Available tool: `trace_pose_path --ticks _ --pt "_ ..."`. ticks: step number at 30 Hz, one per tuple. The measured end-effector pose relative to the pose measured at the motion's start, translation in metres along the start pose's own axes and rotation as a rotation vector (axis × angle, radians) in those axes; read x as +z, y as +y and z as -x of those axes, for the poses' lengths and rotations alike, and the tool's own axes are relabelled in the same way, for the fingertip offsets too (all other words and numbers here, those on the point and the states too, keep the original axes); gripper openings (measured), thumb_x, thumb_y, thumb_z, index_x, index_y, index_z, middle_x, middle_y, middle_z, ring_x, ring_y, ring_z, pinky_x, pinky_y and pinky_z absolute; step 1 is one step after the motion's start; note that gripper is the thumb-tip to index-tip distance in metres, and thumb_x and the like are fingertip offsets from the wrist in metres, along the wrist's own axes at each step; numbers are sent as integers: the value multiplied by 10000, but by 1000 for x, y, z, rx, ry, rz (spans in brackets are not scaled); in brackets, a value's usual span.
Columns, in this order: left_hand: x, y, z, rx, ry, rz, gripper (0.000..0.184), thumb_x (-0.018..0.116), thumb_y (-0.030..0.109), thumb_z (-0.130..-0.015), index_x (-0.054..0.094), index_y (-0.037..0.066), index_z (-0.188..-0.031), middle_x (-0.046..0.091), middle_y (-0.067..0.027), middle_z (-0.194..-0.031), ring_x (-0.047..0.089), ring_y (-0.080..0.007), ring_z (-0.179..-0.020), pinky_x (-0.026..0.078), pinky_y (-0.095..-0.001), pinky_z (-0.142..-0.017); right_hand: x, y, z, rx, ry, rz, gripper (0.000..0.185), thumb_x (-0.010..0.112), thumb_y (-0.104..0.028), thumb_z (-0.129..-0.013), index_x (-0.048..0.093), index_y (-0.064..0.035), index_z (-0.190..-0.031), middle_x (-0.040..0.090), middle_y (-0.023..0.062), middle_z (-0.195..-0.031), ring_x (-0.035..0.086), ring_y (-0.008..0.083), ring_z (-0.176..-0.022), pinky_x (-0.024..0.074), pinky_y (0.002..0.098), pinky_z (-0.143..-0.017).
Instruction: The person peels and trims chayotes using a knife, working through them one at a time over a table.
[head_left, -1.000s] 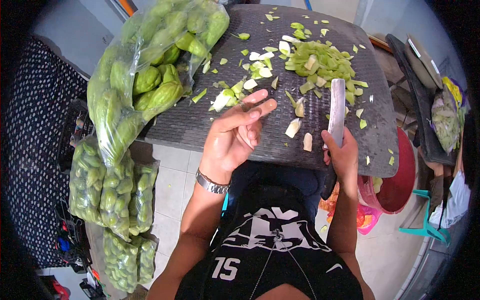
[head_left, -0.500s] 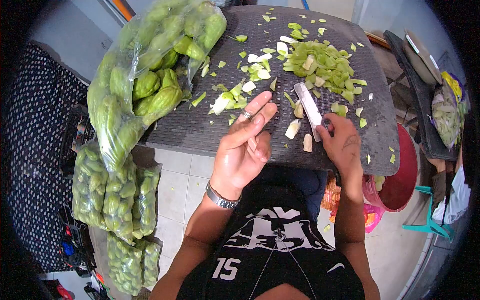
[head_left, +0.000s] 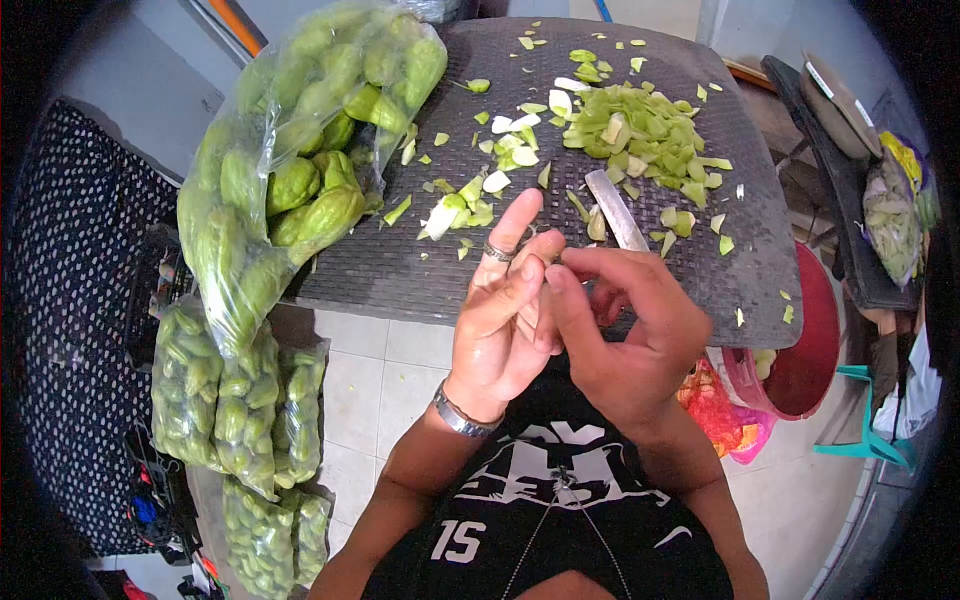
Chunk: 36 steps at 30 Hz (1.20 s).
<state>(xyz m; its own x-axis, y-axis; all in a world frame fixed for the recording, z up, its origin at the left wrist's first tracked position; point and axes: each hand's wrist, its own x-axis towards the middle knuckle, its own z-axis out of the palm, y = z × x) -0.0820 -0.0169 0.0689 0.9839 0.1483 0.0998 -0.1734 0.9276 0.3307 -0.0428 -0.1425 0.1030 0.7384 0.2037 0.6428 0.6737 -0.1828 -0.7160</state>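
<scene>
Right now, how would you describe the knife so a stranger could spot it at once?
Find the dark, woven-textured table, then the big heap of green slices on it. The knife lies between that heap and the right hand, which hides its near end. Unlike the small scraps around it, it shows one long, straight, silvery blade.

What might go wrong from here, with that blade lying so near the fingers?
The bare right hand might brush the silvery metal blade lying just beyond it and get nicked.

The clear plastic bag of green, pear-shaped vegetables reaches past the dark, woven-textured table's left edge, so a bump could perhaps tip it off.
</scene>
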Motion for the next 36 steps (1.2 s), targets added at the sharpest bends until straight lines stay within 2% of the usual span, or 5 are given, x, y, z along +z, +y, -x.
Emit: trace_pose_path --ticks 3,9,21,27,36 --pt "-2 -1 0 12 -14 26 636 580 58 -1032 298 73 -1602 693 -120 -1307 697 -163 -710 555 -284 -521 0 -4 -4 -33 -4 23 196 830 -57 -822 744 -34 -997 734 101 -878 719 208 -698 562 298 -583" --pt "-4 -8 -2 121 5 -79 623 597 16 -1017 337 62 -1581 690 -150 -1299 720 -199 -1053 621 -303 -808 2 -2 -7 -89 10 107 155 819 -55 -815 726 -44 -938 720 94 -849 706 214 -676 552 314 -570" --pt "-13 -13 0 261 -17 -327 545 609 32 -1020 403 -17 -1522 686 -190 -1299 677 -213 -1179 535 -348 -1044 2 0 -11 -131 23 93 155 813 -53 -788 686 -64 -877 679 66 -806 671 198 -629 533 313 -546" --pt "-9 -12 1 238 -20 -328 556 618 48 -1019 400 -18 -1526 677 -200 -1316 655 -218 -1223 527 -338 -1043 2 0 -10 -116 4 71 157 811 -56 -785 683 -66 -875 669 65 -796 661 189 -613 525 311 -533" --pt "2 -3 -3 37 120 -111 635 579 68 -1015 317 49 -1593 611 -142 -1438 613 -77 -678 522 -229 -635 -1 4 -2 -39 -22 9 126 779 -39 -812 689 -55 -898 675 71 -817 666 188 -598 527 302 -535"
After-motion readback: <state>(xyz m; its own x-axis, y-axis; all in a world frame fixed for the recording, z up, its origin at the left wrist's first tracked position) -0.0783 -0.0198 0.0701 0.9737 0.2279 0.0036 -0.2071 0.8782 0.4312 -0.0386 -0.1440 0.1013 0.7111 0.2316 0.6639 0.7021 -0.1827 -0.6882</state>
